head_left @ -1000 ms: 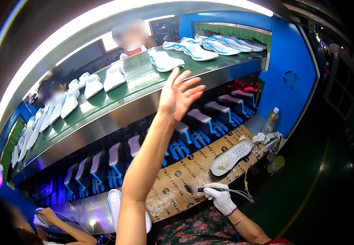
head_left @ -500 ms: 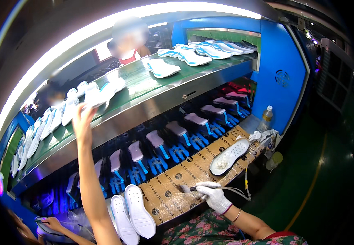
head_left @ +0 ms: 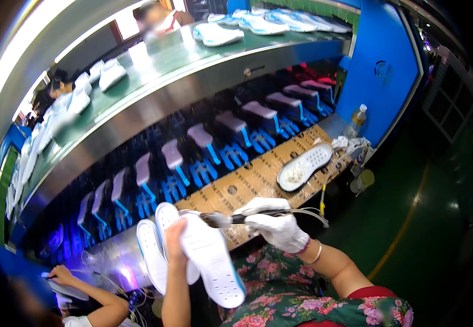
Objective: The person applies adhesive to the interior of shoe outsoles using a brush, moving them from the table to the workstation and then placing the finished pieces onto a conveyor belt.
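Note:
A white shoe sole (head_left: 212,259) with a blue edge and small holes is tilted in the grip of my bare left hand (head_left: 176,242). My right hand (head_left: 277,229), in a white knit glove, is closed around a dark-handled brush (head_left: 216,219) with a thin hose behind it. The bristles are at the sole's upper end; whether they touch it I cannot tell. Just left of my left hand lie two more white soles, one (head_left: 152,256) in full view and the other (head_left: 166,215) partly hidden by my hand and the held sole.
Brown printed cardboard (head_left: 247,185) covers the bench. On it rests a sole-shaped tray (head_left: 304,166) with whitish bits, near a bottle (head_left: 356,121). A green conveyor (head_left: 154,71) carries several soles above a row of purple-padded clamps (head_left: 172,154). At lower left, a co-worker's hand (head_left: 62,275) holds a sole.
My left hand has come down from the conveyor and now holds a sole over the bench. The brush has moved up and left to that sole. The view has shifted.

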The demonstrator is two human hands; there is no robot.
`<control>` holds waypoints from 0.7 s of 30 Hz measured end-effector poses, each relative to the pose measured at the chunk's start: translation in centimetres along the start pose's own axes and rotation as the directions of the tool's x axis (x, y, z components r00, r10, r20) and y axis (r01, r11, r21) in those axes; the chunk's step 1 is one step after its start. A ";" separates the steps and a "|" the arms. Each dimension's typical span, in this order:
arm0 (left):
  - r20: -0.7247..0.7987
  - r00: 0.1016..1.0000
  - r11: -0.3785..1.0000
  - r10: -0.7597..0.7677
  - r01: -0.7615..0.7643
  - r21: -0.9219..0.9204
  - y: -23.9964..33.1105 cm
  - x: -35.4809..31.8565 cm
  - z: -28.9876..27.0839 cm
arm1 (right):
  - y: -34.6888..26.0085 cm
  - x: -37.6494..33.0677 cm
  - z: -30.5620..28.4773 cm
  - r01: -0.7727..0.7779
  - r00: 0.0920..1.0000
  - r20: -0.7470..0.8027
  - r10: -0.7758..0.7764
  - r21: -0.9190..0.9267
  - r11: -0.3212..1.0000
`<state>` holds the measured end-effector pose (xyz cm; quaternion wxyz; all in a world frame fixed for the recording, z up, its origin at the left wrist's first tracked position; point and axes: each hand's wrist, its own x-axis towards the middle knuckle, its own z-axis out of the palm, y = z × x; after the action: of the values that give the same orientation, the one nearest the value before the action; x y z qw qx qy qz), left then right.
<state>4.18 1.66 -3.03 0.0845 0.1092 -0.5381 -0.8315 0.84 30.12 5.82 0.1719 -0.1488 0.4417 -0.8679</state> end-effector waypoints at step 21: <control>0.182 0.972 0.739 -0.147 0.230 -0.634 -7.4 -8.2 7.4 | 4.6 3.0 1.6 0.623 0.764 0.469 -0.443 -0.715 0.317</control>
<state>9.92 13.29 -6.07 0.0002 0.0771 -0.2060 -0.9755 -0.39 25.11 3.28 -0.1791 -0.4299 0.7089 -0.5297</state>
